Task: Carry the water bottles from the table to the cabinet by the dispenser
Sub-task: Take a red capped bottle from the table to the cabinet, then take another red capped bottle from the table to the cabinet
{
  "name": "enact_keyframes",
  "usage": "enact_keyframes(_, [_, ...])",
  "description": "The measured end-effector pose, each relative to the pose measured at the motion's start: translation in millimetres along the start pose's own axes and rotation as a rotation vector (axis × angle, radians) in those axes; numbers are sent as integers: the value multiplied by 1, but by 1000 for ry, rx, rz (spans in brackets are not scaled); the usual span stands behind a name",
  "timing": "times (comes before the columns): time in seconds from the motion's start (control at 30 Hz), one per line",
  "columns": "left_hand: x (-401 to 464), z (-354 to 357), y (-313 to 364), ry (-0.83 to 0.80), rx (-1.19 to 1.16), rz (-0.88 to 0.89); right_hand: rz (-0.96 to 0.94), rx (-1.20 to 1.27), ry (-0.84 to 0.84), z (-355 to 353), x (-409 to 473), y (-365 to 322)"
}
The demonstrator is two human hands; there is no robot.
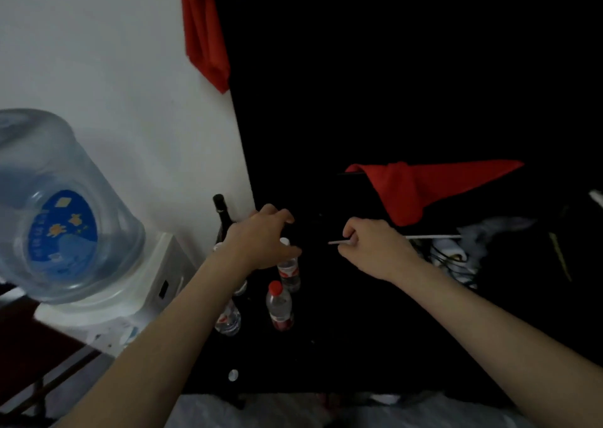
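Head view, looking down onto a black cabinet top (359, 329) beside a water dispenser (156, 284). Nearest the viewer, a small silvery round object (233, 375) lies on the dark surface. Beyond it stand two clear water bottles: a red-capped bottle (279, 307), upright, and, to its left, a partly hidden bottle (229, 318) crossed by the left forearm. Behind the red-capped one stands a white-capped bottle (288, 269) with a red label. The left hand (261, 240) hovers just above this bottle, fingers curved and spread, thumb near its cap; whether the fingers touch anything cannot be told. The right hand (372, 248) is apart from the bottles, fingers curled round a thin white stick (430, 237) that runs off to the right. Farther back, a dark glass bottle (222, 214) stands against the white wall (114, 68). A red cloth (424, 186) lies over dark objects at right; another red cloth (204, 29) hangs at top. The dispenser's blue-labelled jug (58, 205) fills the left.
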State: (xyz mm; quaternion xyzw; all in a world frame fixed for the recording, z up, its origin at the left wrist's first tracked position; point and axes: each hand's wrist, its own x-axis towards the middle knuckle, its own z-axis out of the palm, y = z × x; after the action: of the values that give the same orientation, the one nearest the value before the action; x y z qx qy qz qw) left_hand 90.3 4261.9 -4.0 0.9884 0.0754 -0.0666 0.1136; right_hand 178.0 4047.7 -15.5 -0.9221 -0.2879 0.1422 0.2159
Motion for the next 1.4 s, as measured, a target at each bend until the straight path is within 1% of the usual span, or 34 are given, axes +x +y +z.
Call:
enact_keyframes(0.13, [0,2,54,36,40,122,131,-7,127,-7,-56,17])
enact_keyframes(0.23, [-3,12,105,69,43,221,278,-17,189,-9,-105,35])
enact_keyframes(0.3, [-7,20,135,60,32,303,373,-16,210,-14,-137,51])
enact_keyframes(0.53, [-26,39,245,-5,51,597,650,-36,360,-40,-249,100])
enact_keyframes(0.73, [-66,53,352,-46,104,831,866,-50,488,-54,-352,127])
enact_keyframes(0.93, [-139,74,459,-113,153,1070,1065,-19,629,-54,-475,144])
enact_keyframes(1.2, [-285,118,586,-153,181,1345,1348,42,768,-23,-664,154])
enact_keyframes(1.4, [-390,157,658,-177,197,1478,1503,72,850,8,-791,152])
